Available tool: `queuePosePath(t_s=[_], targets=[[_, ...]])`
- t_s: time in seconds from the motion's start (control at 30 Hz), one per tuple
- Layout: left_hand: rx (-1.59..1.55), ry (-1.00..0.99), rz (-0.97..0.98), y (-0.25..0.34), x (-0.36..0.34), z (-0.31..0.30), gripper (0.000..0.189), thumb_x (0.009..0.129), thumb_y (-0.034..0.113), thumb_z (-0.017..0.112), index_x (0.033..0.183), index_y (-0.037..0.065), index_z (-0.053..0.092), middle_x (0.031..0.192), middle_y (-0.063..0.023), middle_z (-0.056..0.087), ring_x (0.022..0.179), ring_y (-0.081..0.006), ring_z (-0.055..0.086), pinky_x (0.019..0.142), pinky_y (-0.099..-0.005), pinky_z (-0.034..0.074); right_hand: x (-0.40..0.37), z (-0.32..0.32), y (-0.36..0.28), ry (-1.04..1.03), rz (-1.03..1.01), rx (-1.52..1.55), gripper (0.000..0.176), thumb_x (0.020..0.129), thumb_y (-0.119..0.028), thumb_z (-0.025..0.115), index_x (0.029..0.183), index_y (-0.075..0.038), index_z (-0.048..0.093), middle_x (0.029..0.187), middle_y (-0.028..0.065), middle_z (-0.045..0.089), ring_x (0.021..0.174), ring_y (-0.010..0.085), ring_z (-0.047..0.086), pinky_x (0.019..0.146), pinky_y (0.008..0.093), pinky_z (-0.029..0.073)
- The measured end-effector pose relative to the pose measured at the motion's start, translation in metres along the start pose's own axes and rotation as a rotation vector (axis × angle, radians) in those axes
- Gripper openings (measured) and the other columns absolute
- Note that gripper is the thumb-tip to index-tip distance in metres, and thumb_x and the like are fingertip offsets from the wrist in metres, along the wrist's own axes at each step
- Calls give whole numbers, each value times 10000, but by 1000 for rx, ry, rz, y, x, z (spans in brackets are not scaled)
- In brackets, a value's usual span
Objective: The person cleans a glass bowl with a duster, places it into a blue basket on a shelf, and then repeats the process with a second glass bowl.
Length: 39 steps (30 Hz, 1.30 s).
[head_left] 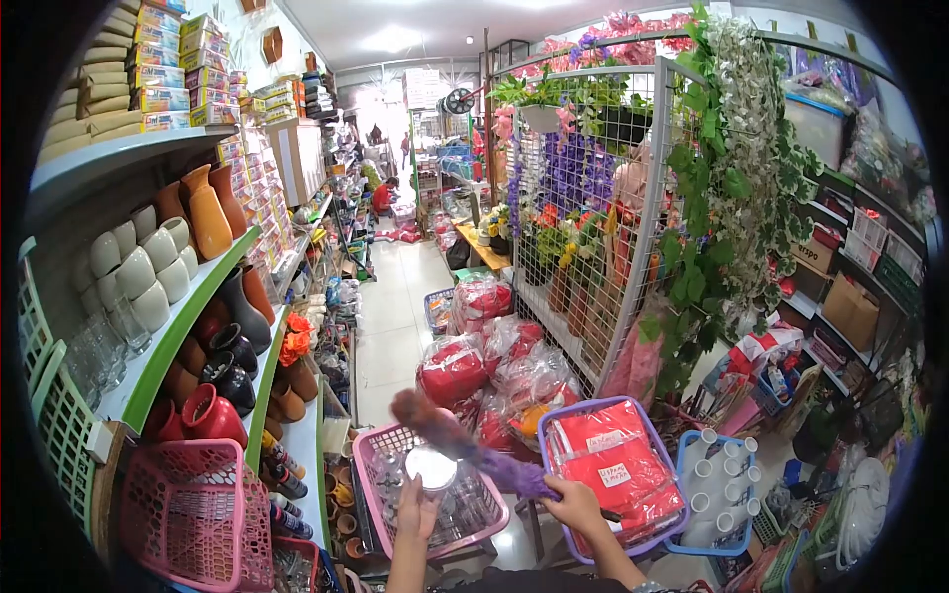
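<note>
My right hand [575, 506] is closed around the purple end of a feather duster [514, 472], whose brown tip is smeared by motion and reaches left over the pink basket. A short dark handle sticks out beyond my fist. In my left hand [417, 509] is a round, pale, shiny disc-like item [432, 468], fingers at its lower left edge; its exact kind I cannot tell. Beneath both, a pink basket [363, 463] holds several clear glasses [474, 499]. Just right of my right hand lies a purple basket [547, 427] with red packaged goods [613, 469] bearing white labels.
A blue basket [748, 499] of white cups stands at the right. Plastic-wrapped red bundles [453, 371] pile up ahead beside a wire grid rack [583, 208]. Shelves [188, 346] of vases line the left, with an empty pink basket [198, 514]. Farther down the aisle, a person in red crouches.
</note>
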<state>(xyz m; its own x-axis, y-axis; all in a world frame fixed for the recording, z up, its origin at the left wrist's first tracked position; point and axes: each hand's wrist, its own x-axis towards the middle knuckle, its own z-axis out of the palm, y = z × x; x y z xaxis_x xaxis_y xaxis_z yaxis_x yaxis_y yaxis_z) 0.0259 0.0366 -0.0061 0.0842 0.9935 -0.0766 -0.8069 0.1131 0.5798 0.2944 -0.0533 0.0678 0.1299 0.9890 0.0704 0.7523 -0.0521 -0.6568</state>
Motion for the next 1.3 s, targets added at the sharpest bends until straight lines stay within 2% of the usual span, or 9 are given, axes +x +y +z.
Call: queuePosePath(t_s=[0.13, 0.27, 0.4, 0.63, 0.8, 0.93, 1.07, 1.2, 1.3], targets=[[-51, -85, -91, 2, 5, 3, 348, 906, 170, 491, 1241, 91, 440, 1191, -78, 538, 1089, -233, 532, 894, -403, 472, -2, 16, 24, -16, -240, 107, 439, 714, -358, 683, 1104, -171, 612, 837, 174, 631, 772, 325, 628, 661, 370, 482], [-27, -25, -43, 2, 3, 10, 287, 897, 132, 514, 1182, 107, 494, 1162, -57, 553, 1054, -207, 551, 871, -371, 476, -1, 0, 5, 66, 16, 21, 451, 714, -324, 695, 1113, -130, 612, 867, 175, 635, 822, 315, 630, 714, 366, 485], [-92, -131, -50, -2, 13, -4, 288, 896, 137, 499, 1181, 94, 492, 1185, -70, 540, 1059, -235, 546, 895, -406, 466, 0, 17, 34, -76, -285, 246, 438, 700, -268, 698, 1090, -86, 615, 892, 171, 640, 852, 329, 619, 745, 387, 484], [-37, -24, -93, 4, 2, 8, 353, 865, 80, 539, 1204, 93, 440, 1069, -51, 583, 970, -195, 590, 813, -339, 503, 11, 6, 16, 108, 161, -84, 410, 728, -369, 635, 1093, -182, 615, 826, 172, 639, 798, 352, 617, 684, 434, 483], [614, -22, 197, 8, 3, 22, 332, 825, 31, 598, 1143, 30, 500, 1041, -72, 614, 908, -143, 606, 733, -263, 508, 3, 22, 38, 18, 29, 284, 469, 736, -396, 663, 1129, -146, 603, 914, 176, 643, 841, 334, 628, 731, 403, 487], [1051, 42, 368, 8, 8, 12, 250, 803, -11, 619, 1047, -8, 565, 956, -72, 635, 850, -135, 600, 724, -244, 490, -10, 8, 21, -30, -282, 212, 422, 711, -259, 689, 1099, -114, 614, 887, 153, 645, 804, 300, 632, 699, 357, 485], [847, 3, 253, 15, -2, 41, 256, 755, 10, 655, 1002, -3, 592, 895, -45, 621, 778, -96, 578, 699, -246, 475, -11, 3, -1, 114, -72, -2, 442, 697, -271, 690, 1107, -124, 613, 891, 140, 645, 808, 296, 627, 697, 373, 488], [944, -7, 268, 11, 8, 20, 270, 750, 25, 668, 998, -15, 568, 872, -46, 618, 764, -92, 573, 691, -251, 473, -7, 3, 17, 81, -156, 3, 440, 695, -264, 685, 1107, -126, 614, 897, 142, 643, 813, 291, 627, 697, 371, 490], [1396, -28, 749, -7, 38, -33, 201, 757, 84, 674, 911, -11, 588, 784, -49, 618, 708, -129, 569, 696, -257, 447, -10, -4, 13, -20, -335, 65, 395, 685, -237, 677, 1058, -120, 628, 876, 121, 647, 798, 299, 624, 695, 369, 497]])
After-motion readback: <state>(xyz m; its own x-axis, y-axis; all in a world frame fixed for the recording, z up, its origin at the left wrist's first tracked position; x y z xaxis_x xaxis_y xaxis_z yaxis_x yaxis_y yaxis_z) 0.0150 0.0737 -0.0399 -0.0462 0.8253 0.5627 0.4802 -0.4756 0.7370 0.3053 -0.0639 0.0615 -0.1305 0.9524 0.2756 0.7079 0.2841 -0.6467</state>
